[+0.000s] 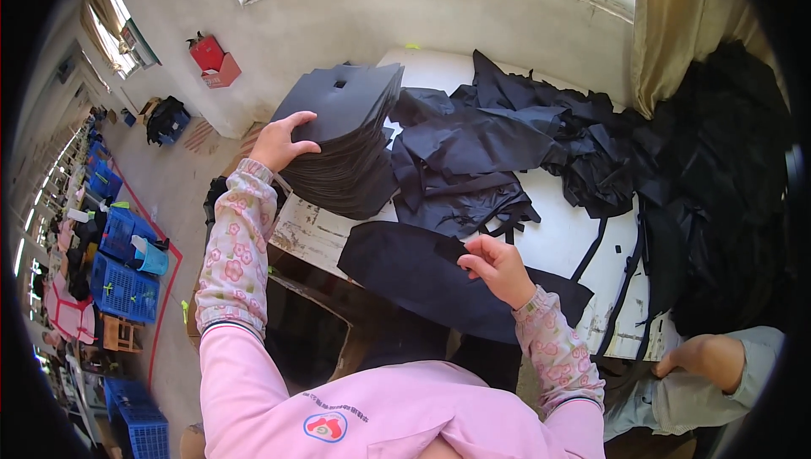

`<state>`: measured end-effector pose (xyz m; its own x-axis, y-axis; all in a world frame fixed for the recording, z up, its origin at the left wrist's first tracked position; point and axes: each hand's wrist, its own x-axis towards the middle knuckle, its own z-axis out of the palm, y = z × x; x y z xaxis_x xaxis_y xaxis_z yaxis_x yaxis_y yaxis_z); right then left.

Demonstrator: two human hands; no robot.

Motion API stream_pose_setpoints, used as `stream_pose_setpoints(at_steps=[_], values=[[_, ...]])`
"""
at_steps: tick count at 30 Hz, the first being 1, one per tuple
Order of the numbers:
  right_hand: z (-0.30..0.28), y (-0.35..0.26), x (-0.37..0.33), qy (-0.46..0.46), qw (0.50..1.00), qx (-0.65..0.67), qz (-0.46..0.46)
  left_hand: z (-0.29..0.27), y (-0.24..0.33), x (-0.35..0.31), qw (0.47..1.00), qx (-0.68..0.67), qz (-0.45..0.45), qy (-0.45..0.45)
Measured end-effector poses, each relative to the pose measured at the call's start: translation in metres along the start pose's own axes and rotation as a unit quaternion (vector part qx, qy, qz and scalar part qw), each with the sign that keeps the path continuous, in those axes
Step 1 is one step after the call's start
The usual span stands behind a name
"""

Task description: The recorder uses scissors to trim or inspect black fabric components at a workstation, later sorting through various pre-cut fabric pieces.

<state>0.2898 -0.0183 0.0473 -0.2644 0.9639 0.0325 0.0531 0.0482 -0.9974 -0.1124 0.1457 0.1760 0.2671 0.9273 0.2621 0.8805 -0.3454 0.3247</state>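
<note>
My left hand (285, 142) rests on the near left edge of a tall stack of dark grey sheets (346, 117), thumb and forefinger apart. The top sheet has a small square hole. My right hand (500, 269) is closed in a pinch over a long, curved black fabric panel (405, 269) along the table's near edge. At its fingertips shows a small black square piece (450, 248), darker than the panel. Behind the panel, crumpled black fabric (481, 142) lies heaped beside the stack.
A worn white table (541, 193) carries the fabric, and black straps (621, 290) trail over its right side. A large black fabric pile (726, 180) stands at the right, near another person's bent arm or leg (714, 362). Blue crates (125, 286) line the floor at left.
</note>
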Motion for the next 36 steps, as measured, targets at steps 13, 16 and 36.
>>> stream_pose_setpoints(at_steps=[13,16,36], values=[[0.006,0.025,-0.003,0.073,0.997,-0.021,-0.033,0.007,0.021,-0.017,0.984,0.038,0.044,0.169],[-0.005,0.02,0.0,0.164,0.984,-0.021,-0.072,0.012,0.091,-0.06,0.946,-0.125,0.09,0.286],[-0.032,0.031,-0.019,0.16,0.986,-0.015,-0.044,0.146,0.154,-0.152,0.924,-0.334,0.174,-0.063]])
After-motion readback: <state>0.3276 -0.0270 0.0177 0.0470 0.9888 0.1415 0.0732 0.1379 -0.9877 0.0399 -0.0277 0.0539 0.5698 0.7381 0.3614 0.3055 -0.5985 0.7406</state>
